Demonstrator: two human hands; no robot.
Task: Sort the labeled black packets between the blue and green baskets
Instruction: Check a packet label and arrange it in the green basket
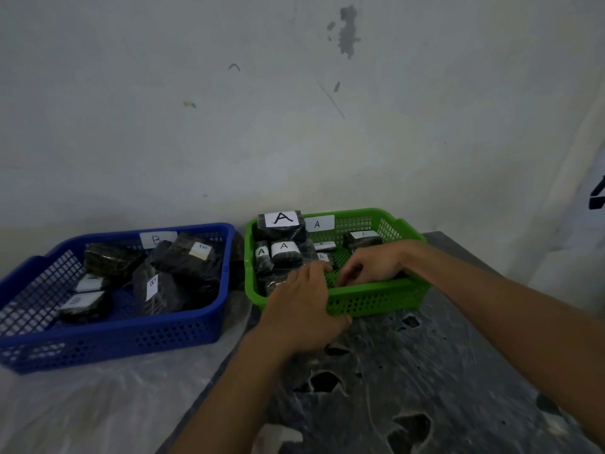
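Observation:
The green basket (376,299) stands on the right with a white "A" tag and several black packets labeled A (284,249) inside. On the left, the blue basket (131,335) has a "B" tag and several black packets labeled B (183,257). My left hand (301,306) holds the green basket's front rim, fingers reaching inside over it and thumb on the outer wall. My right hand (373,263) is inside the green basket with its fingers curled downward. A dark sliver shows under its palm. Whether it holds a packet is hidden.
Both baskets sit side by side against a stained white wall (294,126). The blue basket rests on clear plastic sheeting (82,404). The green one stands on a dark, worn tabletop (425,388) with torn patches.

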